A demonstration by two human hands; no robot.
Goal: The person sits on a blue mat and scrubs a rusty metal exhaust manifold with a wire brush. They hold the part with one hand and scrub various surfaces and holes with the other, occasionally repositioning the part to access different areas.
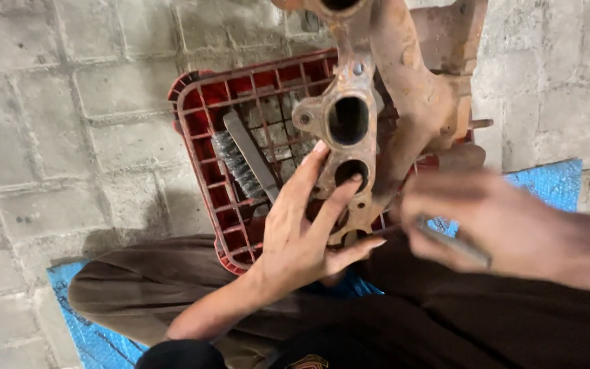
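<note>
A rusty cast-metal manifold (pixel 404 96) with oval ports rests upright on a red plastic crate (pixel 203 130). My left hand (pixel 305 225) lies spread against the manifold's flange, fingers apart, steadying it near the lower ports. My right hand (pixel 507 225) is blurred at the right and grips a thin grey metal tool (pixel 455 242), its tip near the flange's bottom edge. A wire brush (pixel 244 160) lies on the crate just left of my left hand.
The ground is grey paving blocks (pixel 56 137). A blue sheet (pixel 548 184) shows under me at right and lower left. My knees in dark brown trousers (pixel 145 287) fill the bottom of the view.
</note>
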